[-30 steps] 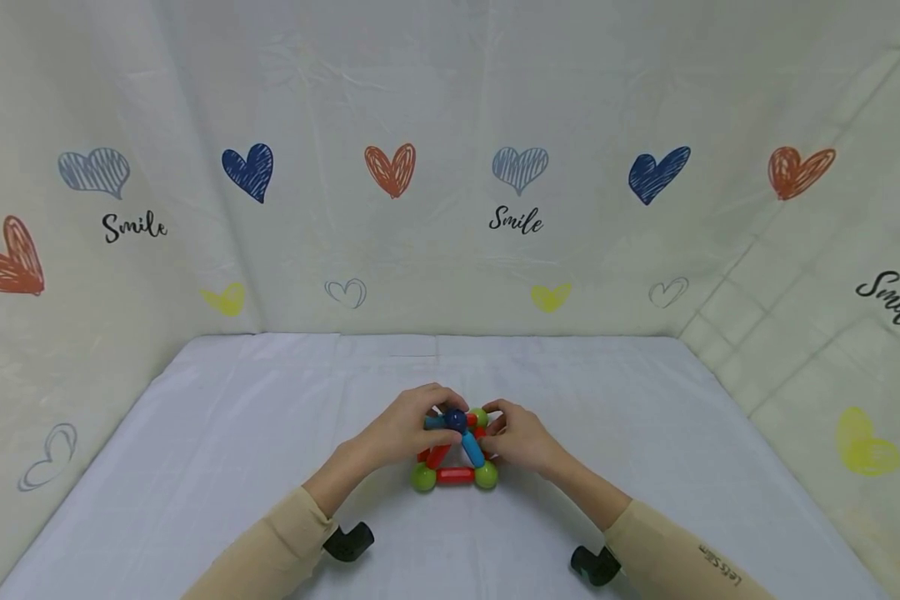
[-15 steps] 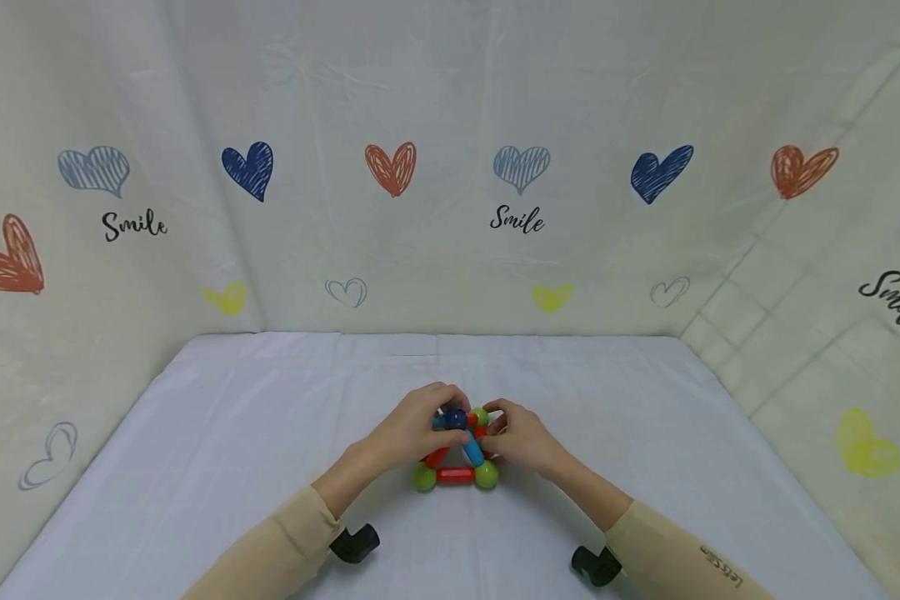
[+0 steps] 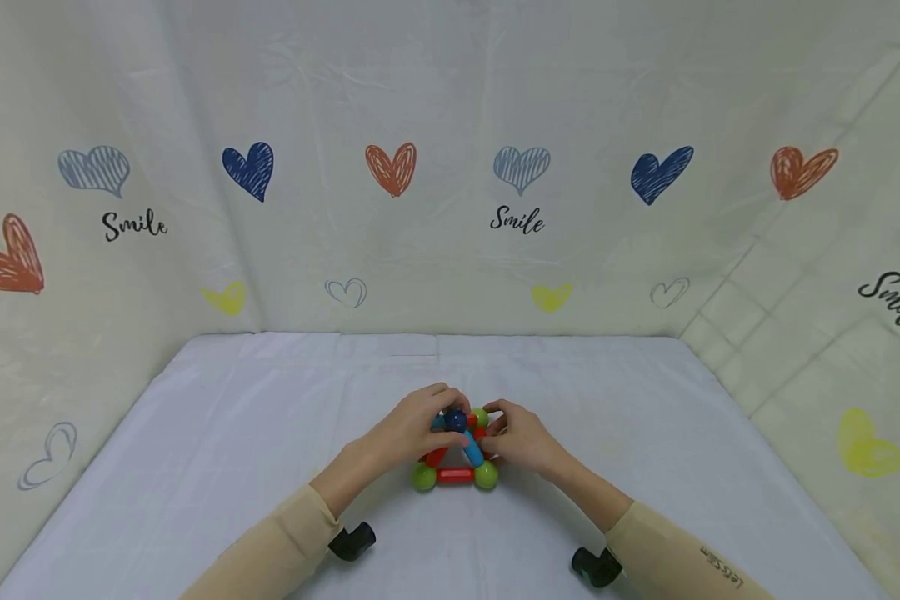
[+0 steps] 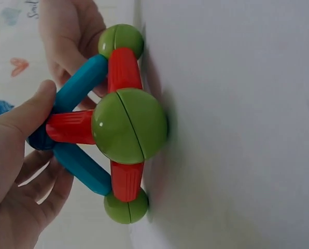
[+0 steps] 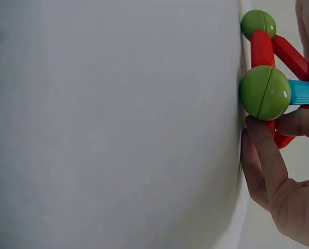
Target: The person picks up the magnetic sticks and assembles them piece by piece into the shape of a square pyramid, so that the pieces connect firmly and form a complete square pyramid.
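A pyramid of building rods and balls stands on the white tablecloth between my hands. Green balls [image 3: 423, 477] sit at its base corners, with a red rod [image 3: 455, 475] joining the front two. Rods slope up to a dark blue ball [image 3: 456, 420] at the top; one red rod [image 4: 71, 127] lies between blue rods [image 4: 82, 168] in the left wrist view. My left hand [image 3: 401, 429] holds that top ball between thumb and fingers. On the right side, my right hand [image 3: 525, 437] pinches a red base rod [image 5: 271, 126] by a green corner ball [image 5: 265, 93]; its grip is partly hidden.
A white cloth [image 3: 270, 442] covers the table. Behind it hangs a pale curtain [image 3: 450, 100] printed with hearts and words. Black camera mounts [image 3: 354, 542] show beneath both sleeves, close to the tabletop.
My left hand has shifted slightly right and forward around the top of the pyramid, covering more of the left blue rod. The right hand and the pyramid's base look unmoved.
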Tool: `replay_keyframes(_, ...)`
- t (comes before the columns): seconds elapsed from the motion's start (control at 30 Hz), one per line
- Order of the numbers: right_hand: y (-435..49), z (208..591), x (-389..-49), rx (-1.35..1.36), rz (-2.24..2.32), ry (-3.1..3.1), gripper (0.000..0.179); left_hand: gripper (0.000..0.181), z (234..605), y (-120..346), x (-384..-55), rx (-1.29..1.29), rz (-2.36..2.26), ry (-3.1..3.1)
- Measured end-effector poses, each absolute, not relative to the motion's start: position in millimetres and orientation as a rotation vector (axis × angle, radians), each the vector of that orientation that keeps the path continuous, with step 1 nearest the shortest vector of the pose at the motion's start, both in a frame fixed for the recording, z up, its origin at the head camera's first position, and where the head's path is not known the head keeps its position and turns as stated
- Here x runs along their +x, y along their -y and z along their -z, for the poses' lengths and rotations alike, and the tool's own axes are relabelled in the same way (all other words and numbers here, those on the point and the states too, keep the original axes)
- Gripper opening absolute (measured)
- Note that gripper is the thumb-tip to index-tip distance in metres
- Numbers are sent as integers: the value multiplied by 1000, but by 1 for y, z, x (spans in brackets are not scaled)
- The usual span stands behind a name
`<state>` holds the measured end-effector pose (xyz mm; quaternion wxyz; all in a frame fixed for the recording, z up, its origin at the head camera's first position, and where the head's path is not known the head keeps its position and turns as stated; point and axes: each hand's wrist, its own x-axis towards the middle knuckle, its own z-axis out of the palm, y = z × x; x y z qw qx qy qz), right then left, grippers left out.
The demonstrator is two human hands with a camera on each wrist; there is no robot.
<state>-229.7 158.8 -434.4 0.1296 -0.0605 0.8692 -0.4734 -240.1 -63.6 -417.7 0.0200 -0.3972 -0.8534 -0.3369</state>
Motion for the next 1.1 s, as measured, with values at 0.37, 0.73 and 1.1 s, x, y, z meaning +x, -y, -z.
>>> replay_keyframes(0.37, -161, 433, -226, -171, 1411, -2491, 53, 40, 422, 66, -241, -1237, 1144, 2616)
replay_keyframes(0.73, -167, 431, -228, -167, 1488, -2427, 55, 46, 421, 77, -240, -1182, 1317, 2619)
replay_keyframes(1.1, -195, 419, -237, -238, 1407, -2535, 40, 38, 429, 103, -243, -1034, 1295, 2680)
